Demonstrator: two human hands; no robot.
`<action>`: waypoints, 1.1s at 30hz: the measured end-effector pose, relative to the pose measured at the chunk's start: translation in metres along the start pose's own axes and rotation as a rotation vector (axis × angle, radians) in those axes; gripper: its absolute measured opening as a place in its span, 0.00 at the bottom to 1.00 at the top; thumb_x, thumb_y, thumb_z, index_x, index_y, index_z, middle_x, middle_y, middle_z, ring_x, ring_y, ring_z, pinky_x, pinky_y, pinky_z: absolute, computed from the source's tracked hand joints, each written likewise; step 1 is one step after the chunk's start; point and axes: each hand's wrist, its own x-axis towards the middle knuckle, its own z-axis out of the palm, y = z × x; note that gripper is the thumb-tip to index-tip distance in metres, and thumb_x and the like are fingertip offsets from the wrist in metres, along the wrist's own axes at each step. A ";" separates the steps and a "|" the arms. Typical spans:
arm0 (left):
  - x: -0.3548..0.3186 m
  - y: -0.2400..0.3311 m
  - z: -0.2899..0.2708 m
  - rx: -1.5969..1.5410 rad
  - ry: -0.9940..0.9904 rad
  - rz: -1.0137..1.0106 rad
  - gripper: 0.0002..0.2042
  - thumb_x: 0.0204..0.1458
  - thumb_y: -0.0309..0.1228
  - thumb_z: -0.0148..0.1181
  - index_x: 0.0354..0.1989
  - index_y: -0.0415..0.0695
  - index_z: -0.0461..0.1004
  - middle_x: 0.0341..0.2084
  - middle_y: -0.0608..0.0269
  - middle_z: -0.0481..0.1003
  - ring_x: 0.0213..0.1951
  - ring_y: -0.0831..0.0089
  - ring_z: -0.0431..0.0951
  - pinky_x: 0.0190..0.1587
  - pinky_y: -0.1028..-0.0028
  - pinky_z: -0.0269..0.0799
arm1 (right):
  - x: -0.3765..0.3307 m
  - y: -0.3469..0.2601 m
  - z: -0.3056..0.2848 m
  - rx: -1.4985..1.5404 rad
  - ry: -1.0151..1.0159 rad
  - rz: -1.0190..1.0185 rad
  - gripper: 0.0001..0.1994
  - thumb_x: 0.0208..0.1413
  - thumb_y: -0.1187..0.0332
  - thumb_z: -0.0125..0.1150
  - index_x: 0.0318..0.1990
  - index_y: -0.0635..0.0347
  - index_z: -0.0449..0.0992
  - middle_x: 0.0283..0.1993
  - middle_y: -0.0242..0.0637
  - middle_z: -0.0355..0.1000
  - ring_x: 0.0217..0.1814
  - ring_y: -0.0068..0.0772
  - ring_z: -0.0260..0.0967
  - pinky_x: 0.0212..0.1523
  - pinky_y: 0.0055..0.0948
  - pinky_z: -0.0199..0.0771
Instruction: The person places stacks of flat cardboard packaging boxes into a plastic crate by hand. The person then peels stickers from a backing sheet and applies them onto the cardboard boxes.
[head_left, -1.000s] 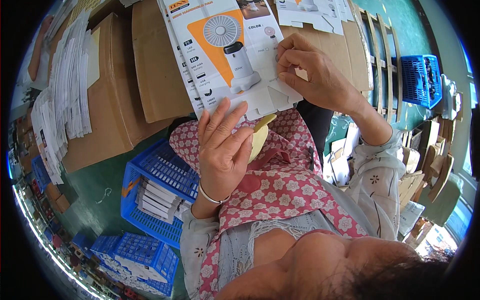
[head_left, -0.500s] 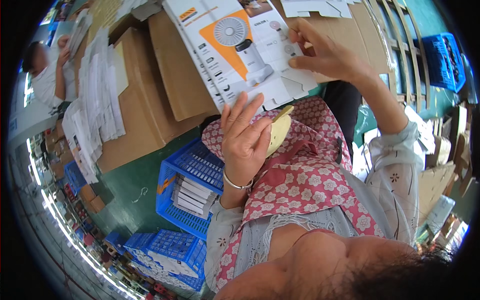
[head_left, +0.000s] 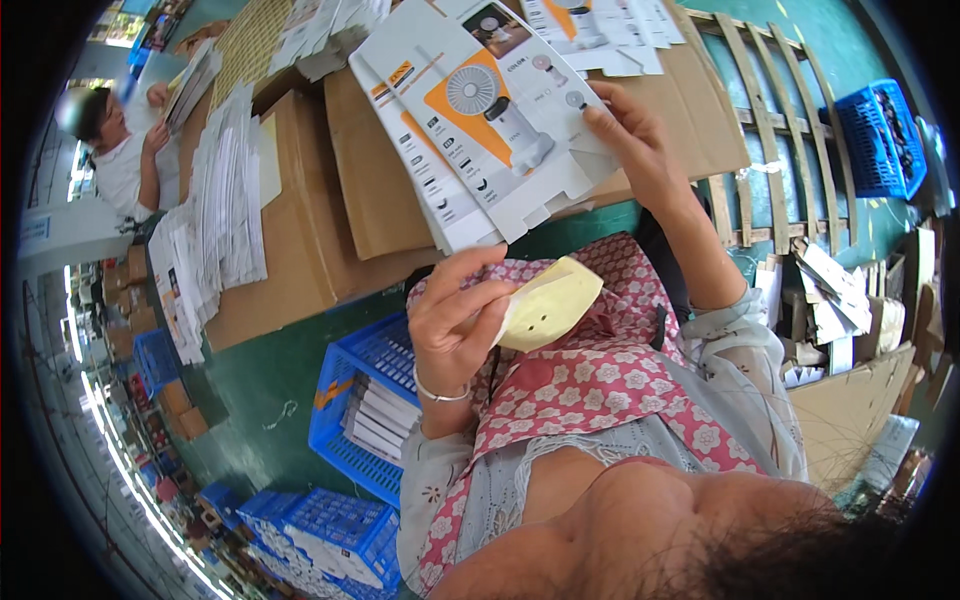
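My left hand (head_left: 455, 320) holds a pale yellow sheet (head_left: 548, 303) with small holes over my lap, fingers curled on its left edge. My right hand (head_left: 635, 140) reaches up and presses on the right side of a flat, unfolded white and orange carton blank (head_left: 480, 120) printed with a small fan picture. The blank lies on a stack of similar blanks on brown cardboard (head_left: 370, 190). A thin bracelet circles my left wrist.
A blue crate (head_left: 345, 420) of white boxes stands by my left knee, more blue crates (head_left: 320, 535) below it. Stacks of printed sheets (head_left: 215, 230) cover cardboard boxes to the left. Another person (head_left: 120, 150) sits at far left. A wooden pallet (head_left: 760, 120) and blue basket (head_left: 870, 130) lie right.
My left hand has drawn back from the carton blank toward my lap with the yellow sheet. The view has shifted, bringing the other person into sight. My right hand stays on the blank.
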 end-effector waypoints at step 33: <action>0.003 -0.016 0.005 -0.254 0.031 -0.413 0.08 0.49 0.24 0.64 0.37 0.35 0.78 0.28 0.63 0.76 0.32 0.79 0.74 0.37 0.80 0.68 | -0.067 -0.027 0.041 0.188 -0.311 0.128 0.12 0.57 0.72 0.58 0.47 0.64 0.70 0.41 0.34 0.70 0.42 0.23 0.66 0.45 0.24 0.67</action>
